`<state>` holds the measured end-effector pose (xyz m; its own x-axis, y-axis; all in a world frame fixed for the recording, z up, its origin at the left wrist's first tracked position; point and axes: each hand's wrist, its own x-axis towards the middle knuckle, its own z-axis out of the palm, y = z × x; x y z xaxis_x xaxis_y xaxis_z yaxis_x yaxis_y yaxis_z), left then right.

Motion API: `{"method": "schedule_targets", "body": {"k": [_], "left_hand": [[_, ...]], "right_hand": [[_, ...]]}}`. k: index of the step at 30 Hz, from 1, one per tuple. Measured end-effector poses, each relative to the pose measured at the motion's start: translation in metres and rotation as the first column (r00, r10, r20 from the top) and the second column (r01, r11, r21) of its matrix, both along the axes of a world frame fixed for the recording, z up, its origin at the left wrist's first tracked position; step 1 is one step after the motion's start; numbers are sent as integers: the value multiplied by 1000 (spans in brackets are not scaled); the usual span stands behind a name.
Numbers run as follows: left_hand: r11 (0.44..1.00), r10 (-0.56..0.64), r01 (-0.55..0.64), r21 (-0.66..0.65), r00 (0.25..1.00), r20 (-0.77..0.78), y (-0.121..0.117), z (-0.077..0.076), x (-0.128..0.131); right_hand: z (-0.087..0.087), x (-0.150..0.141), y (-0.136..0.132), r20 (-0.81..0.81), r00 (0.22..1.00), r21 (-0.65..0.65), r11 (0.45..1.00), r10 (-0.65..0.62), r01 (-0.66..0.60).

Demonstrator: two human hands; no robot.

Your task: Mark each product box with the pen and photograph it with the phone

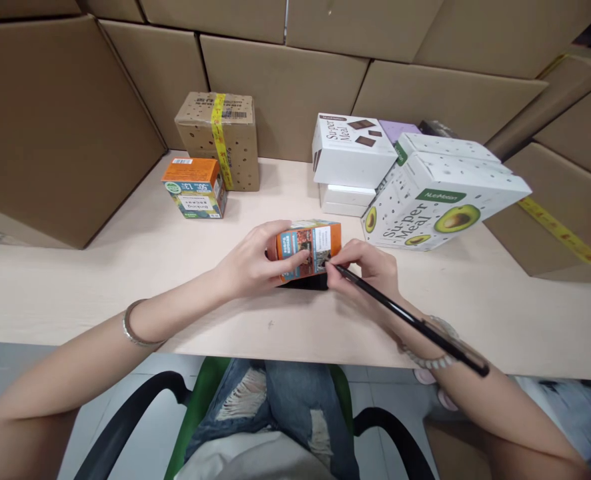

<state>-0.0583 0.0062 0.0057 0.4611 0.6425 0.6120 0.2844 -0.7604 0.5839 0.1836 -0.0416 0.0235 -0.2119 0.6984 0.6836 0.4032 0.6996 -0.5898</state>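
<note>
A small orange and blue printed box (300,241) is tilted on the table in front of me, with a white label on the side that faces me. My left hand (260,261) grips this box from the left, fingers spread across its face. In my right hand (368,267) is a black pen (400,310), pinched near its tip, which meets the box's lower right part. Whether the tip touches the surface I cannot tell. Under the box lies a flat black object (305,283), mostly hidden.
Behind on the left stand another orange box (195,189) and a taped brown carton (238,143). White "Super Meal" boxes (425,200) stand to the right, beside a chocolate-pictured white box (353,160). Large cardboard boxes (280,100) wall the table's back and sides.
</note>
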Motion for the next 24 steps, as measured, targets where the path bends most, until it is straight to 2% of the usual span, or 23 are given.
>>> {"method": "schedule_targets", "body": {"k": [1,3,5,6,10,13,18,21,24], "left_hand": [[996,-4,9,87,998,-59,4,-3,-5],[923,53,36,383,974,-221,12,-9,-16],[853,159,-1,521,953,-259,18,-13,-22],[849,196,-40,527,950,-243,20,-13,-24],[890,221,-134,435,963,-155,24,-12,-27],[915,214,-157,373,970,-117,29,-12,-29],[970,191,-174,170,977,-94,40,-21,-36],[982,188,-189,-7,980,-60,44,-27,-39],[974,173,-172,-145,985,-7,47,-31,-41]], "right_hand": [[0,4,3,1,999,44,998,-37,37],[-2,12,10,61,988,100,986,-139,132],[-3,22,16,182,958,160,968,-223,195],[-3,26,19,249,939,192,963,-236,191],[-6,30,23,455,874,268,962,-172,50],[-8,24,15,547,823,234,972,-155,28],[-9,13,4,687,717,-6,985,-120,171],[-4,14,5,766,634,-118,946,-106,301],[0,20,12,831,536,-124,890,-148,439]]}}
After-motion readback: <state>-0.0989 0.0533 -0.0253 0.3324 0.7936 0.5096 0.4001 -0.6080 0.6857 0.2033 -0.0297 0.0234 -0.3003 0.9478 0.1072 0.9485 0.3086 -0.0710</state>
